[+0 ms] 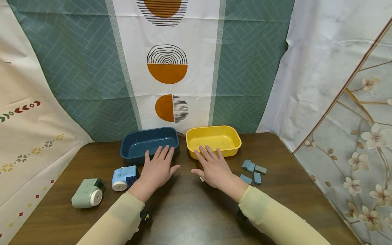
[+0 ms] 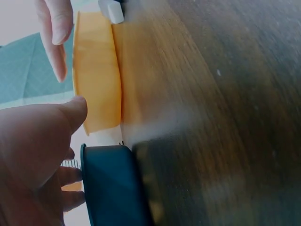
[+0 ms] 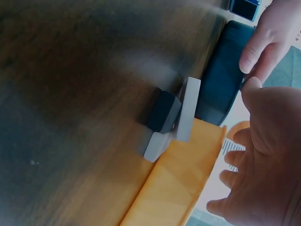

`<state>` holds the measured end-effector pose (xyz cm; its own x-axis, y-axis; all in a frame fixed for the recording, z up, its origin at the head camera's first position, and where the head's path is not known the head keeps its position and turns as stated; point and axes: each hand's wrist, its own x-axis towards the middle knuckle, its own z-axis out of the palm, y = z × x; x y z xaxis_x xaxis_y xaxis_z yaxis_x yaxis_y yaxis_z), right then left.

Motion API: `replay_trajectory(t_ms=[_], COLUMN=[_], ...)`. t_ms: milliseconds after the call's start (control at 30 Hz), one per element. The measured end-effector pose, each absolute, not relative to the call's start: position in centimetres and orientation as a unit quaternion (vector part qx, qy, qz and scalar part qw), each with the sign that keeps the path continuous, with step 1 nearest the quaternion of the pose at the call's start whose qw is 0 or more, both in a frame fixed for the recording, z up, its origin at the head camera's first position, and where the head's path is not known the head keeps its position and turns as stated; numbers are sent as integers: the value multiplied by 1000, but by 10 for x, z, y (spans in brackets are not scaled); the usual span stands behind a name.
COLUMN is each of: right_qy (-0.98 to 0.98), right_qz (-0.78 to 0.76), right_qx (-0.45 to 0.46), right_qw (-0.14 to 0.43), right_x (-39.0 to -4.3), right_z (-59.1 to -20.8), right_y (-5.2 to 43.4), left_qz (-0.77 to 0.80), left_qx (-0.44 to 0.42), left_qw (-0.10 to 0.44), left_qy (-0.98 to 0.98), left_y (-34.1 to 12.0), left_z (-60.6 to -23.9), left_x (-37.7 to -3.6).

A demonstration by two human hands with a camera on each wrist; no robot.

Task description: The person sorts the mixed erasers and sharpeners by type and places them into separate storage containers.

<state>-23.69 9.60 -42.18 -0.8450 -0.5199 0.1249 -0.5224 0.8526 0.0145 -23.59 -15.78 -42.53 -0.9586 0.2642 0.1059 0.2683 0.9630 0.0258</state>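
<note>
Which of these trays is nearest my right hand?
The yellow tray, close to your right hand; the dark blue tray stands left of it, nearer your left hand.

Dark brown wood-grain counter (image 1: pixel 190 219)

A dark-blue oblong plastic bin (image 1: pixel 145 147) and a yellow oblong plastic bin (image 1: pixel 214 140) stand at the back — left, a light-blue boxy device (image 1: pixel 124 175) and a sage-green boxy device (image 1: pixel 84 194); right, five grey-blue rectangular blocks (image 1: pixel 257 178) — plus a white block (image 3: pixel 189 108).
</note>
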Motion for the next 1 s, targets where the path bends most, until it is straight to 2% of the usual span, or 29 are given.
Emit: replay_trajectory(t_ms=[500,1000], right_qy=[-963,-966], right_qz=[20,20], right_qx=[265,252], right_qw=[45,61], right_x=[-243,-243], right_z=[-427,-430], right_y=[92,87], left_qz=[-50,-65], left_qx=[-130,-141], left_qw=[53,50], left_qy=[-989,-987], left_y=[-158,-153], left_z=[-428,-426], left_x=[-242,-235])
